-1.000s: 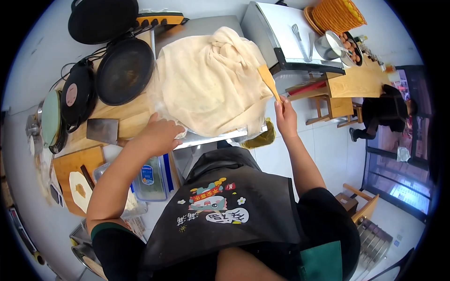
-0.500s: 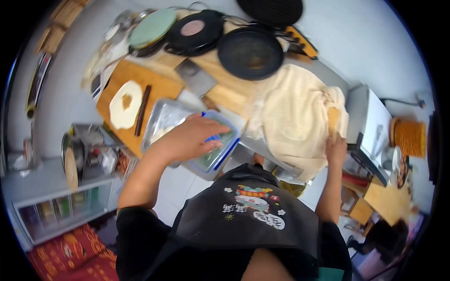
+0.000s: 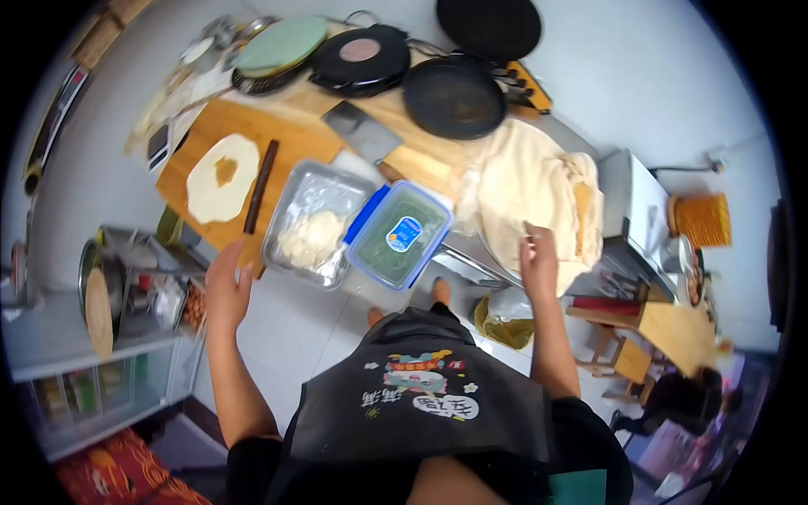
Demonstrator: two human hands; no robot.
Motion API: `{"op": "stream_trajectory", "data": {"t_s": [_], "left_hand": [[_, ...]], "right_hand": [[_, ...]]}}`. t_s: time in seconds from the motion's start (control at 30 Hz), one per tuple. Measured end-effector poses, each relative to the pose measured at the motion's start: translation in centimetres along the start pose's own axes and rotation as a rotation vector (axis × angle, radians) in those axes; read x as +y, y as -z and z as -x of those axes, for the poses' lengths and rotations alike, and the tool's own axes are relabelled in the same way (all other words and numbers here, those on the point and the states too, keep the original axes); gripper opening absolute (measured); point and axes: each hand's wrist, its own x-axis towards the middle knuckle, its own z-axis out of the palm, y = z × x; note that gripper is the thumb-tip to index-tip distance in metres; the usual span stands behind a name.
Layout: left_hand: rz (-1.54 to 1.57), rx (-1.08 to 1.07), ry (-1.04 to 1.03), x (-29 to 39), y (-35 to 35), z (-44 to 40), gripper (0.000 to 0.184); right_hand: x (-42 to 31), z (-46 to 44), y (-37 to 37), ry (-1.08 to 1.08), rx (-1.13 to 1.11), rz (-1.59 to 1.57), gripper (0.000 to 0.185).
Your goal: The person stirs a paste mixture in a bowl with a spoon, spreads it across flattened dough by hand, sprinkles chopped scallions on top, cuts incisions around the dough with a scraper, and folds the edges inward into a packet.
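Observation:
My left hand (image 3: 225, 284) is empty, fingers and thumb apart, at the near edge of the wooden board (image 3: 189, 164). On that board are a flat dough round (image 3: 206, 187) with a brown patch and a dark rolling pin (image 3: 263, 185). Beside them, a clear tub (image 3: 286, 210) holds pale dough (image 3: 313, 239), next to a blue-rimmed lidded box (image 3: 383, 244). Over the near part of the cream cloth (image 3: 505, 181), my right hand (image 3: 539, 259) has its fingers curled together; anything between them is too small to tell. A wooden spatula (image 3: 582, 220) lies on the cloth.
Behind the boards stand a black pan (image 3: 454, 97), a round black appliance (image 3: 360, 63) and a green-lidded one (image 3: 282, 46). A cleaver (image 3: 362, 130) lies between board and cloth. A lined bin (image 3: 503, 324) is on the floor. Another person (image 3: 677, 400) is at far right.
The view has swung left. My left hand has left the cloth's edge, passed over the lidded box and reached the board's near edge. My right hand has let go of the spatula.

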Motion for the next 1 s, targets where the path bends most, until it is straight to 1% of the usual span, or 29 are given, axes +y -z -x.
{"op": "stream_trajectory", "data": {"t_s": [0.07,0.2,0.3,0.33,0.4,0.43,0.47,0.5,0.57,0.6,0.7,0.8,0.9,0.97,1.0], "left_hand": [[0.001,-0.028,0.014,-0.8,-0.6,1.0,0.04],[0.007,-0.044,0.038,-0.9,-0.7,1.7,0.043],[-0.003,-0.032,0.029,-0.3,-0.7,1.8,0.043],[0.001,-0.028,0.033,-0.1,-0.7,1.9,0.043],[0.011,-0.013,0.045,0.5,-0.8,1.7,0.043],[0.029,-0.001,0.062,1.1,-0.8,1.5,0.043],[0.047,0.011,0.083,1.7,-0.8,1.3,0.042],[0.063,0.022,0.108,2.2,-0.8,1.4,0.042],[0.037,0.051,0.119,2.4,-1.2,1.6,0.042],[0.027,0.073,0.124,2.7,-1.6,1.7,0.042],[0.013,0.111,0.179,5.1,-1.4,2.3,0.041],[-0.033,0.18,0.254,6.6,-1.6,4.1,0.04],[-0.095,0.187,0.421,6.6,-1.9,6.8,0.039],[-0.152,0.175,0.494,8.0,-1.3,7.8,0.039],[-0.187,0.165,0.544,8.7,-0.7,8.6,0.038]], "right_hand": [[-1.5,1.3,-0.1,-0.032,-0.014,-0.018,0.03],[-2.0,1.9,0.4,-0.044,0.011,-0.086,0.025],[-0.4,-0.5,1.1,-0.036,0.048,-0.139,0.022],[0.1,-2.4,1.5,-0.078,0.047,-0.13,0.021],[1.6,-7.4,2.4,-0.043,0.092,-0.128,0.023],[1.9,-10.6,3.2,0.007,0.118,-0.064,0.024],[2.3,-14.3,3.7,0.049,0.154,-0.077,0.026],[3.0,-18.3,3.9,0.053,0.183,-0.039,0.029],[2.7,-26.7,4.9,0.209,0.242,0.005,0.031],[3.8,-31.2,4.6,0.291,0.29,0.036,0.032],[2.9,-42.9,4.6,0.215,0.255,0.311,0.044],[0.6,-50.8,4.3,0.048,0.186,0.49,0.05],[0.3,-57.1,2.8,-0.098,0.082,0.477,0.055],[0.4,-60.0,1.6,-0.141,0.063,0.467,0.057],[5.4,-66.8,-1.9,-0.018,0.045,0.492,0.059]]}}
